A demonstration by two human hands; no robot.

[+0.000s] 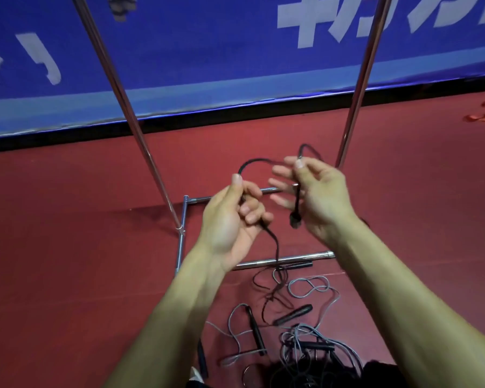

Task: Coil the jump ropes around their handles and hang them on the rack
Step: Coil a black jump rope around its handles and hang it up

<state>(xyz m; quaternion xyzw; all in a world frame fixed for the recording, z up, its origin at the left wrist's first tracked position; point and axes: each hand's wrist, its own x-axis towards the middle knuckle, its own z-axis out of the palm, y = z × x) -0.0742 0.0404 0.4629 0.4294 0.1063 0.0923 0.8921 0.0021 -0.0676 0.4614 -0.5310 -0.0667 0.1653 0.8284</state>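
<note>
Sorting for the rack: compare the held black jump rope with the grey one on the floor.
The black jump rope is dark; the grey jump rope is pale. The black one is lifted, gripped by the left hand and pinched by the right hand; the grey one lies loose on the floor. Neither is coiled or hung.

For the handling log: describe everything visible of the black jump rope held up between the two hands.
The black jump rope is a thin, limp, matte cord. The left hand grips it in curled fingers; it arches up and across to the right hand, which pinches it, a slim dark end piece hanging below. From the left hand it trails down to the red floor among other ropes.
</note>
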